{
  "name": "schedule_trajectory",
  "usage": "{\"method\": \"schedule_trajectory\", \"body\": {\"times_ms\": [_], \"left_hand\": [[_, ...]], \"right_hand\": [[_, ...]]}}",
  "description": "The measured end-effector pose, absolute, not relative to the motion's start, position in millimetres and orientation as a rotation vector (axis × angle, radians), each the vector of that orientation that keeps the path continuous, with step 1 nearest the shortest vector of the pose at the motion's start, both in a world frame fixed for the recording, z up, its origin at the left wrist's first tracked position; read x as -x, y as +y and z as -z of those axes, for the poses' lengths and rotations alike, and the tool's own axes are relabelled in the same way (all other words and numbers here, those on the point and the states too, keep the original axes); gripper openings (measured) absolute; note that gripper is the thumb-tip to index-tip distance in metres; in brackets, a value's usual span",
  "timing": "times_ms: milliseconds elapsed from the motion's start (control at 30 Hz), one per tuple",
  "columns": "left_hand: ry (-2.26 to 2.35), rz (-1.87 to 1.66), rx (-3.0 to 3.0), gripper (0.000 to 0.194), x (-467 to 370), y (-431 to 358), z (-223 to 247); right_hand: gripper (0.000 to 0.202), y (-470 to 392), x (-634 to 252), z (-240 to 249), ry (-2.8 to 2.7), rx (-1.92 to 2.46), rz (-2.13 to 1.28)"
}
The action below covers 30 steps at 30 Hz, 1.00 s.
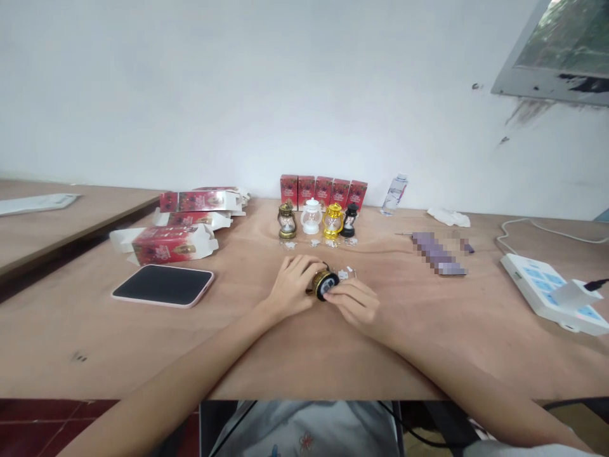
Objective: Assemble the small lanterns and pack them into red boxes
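Above the tabletop's near edge, the left hand (295, 285) curls around a lantern (325, 285) tipped sideways, its base facing the right hand (356, 303). The right fingers bunch nearly closed against that base; whether they pinch anything, I can't tell.

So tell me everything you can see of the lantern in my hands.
The small lantern is tipped over, its round base turned toward you. The base has a black rim and a paler middle with dark detail too small to read; above it the body looks brassy. Your left hand grips the body, hiding much of it, while your right fingers touch the base.
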<state>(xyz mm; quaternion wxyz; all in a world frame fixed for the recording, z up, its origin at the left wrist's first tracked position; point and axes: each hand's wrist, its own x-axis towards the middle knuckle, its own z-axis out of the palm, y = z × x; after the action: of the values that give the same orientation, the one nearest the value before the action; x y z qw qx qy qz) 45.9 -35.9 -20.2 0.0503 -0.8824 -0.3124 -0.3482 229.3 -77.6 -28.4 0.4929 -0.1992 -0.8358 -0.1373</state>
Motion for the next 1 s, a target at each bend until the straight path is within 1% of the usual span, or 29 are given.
{"method": "schedule_trajectory", "body": {"times_ms": [233,400,667,1000], "left_hand": [[-0.931,1.078,2.687,0.035,-44.7,-35.3,20.8],[-0.958,1.029,2.71,0.036,-44.3,-35.5,20.7],[-1.019,1.035,2.695,0.034,-42.0,-31.9,21.0],[-0.964,1.052,2.718,0.034,-44.4,-35.5,21.1]], "right_hand": [[0.024,-67.2,-238.5,38.3,-2.084,0.47,0.488],[0.018,-69.4,-237.5,33.5,-2.037,0.528,0.591],[0.017,-71.6,-237.3,32.4,-2.054,0.629,0.523],[0.018,-72.5,-235.7,32.8,-2.07,0.555,0.452]]}}
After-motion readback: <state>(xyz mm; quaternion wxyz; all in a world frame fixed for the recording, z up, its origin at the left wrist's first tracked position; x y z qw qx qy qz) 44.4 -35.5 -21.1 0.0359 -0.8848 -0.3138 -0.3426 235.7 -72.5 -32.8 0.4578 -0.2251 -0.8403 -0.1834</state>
